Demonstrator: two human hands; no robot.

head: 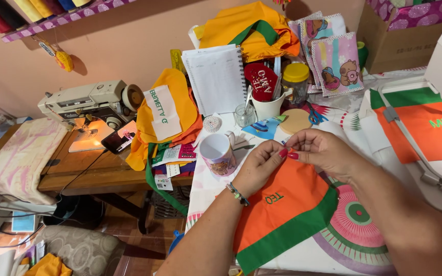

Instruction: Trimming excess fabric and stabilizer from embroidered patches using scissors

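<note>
Fingertips of both hands meet at the top edge of an orange cloth panel with a green border band (282,204), each grip pressed together and pinching that edge. The left hand (262,166) comes in from below left, a beaded bracelet (237,194) on its wrist; the right hand (323,151) reaches from the right, just touching the left at the pinch. The panel lies flat on the worktop (200,204), over a white cloth printed with pink circles (356,217). Just left of the hands stands a white printed ceramic mug (218,153). Farther back are a spiral-bound notebook (216,76) and a yellow-lidded jar (295,82). Well to the left, a cream sewing machine (85,102) sits on a wooden table (88,176).
</note>
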